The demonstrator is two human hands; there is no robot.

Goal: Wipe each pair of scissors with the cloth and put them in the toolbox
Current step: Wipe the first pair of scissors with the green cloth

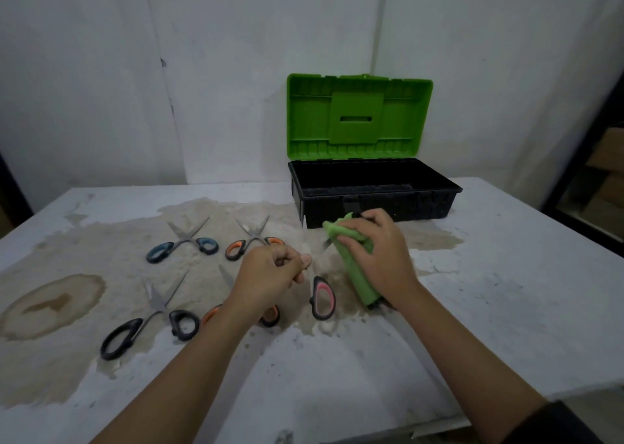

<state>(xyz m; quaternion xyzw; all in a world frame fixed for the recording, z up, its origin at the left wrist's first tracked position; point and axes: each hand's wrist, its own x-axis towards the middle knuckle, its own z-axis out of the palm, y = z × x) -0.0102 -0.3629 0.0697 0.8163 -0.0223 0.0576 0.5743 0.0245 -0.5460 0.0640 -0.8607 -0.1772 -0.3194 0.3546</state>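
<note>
My left hand [270, 275] pinches a pair of pink-and-black-handled scissors [322, 296] near the pivot, one handle loop hanging below it. My right hand [374, 258] grips a green cloth [354, 275] folded round the other half of these scissors, just in front of the toolbox. Blades are blurred. The toolbox [435, 187] has a black base and a green lid [358, 116] standing open at the back. On the table lie blue-handled scissors [182, 244], orange-handled scissors [253, 241], black-handled scissors [148, 325], and a second orange-handled pair [271, 315] partly hidden by my left arm.
The white table [506, 291] carries large brown stains on its left and middle. A white wall stands right behind the toolbox. Dark shelving [601, 180] with boxes lies beyond the table's right edge.
</note>
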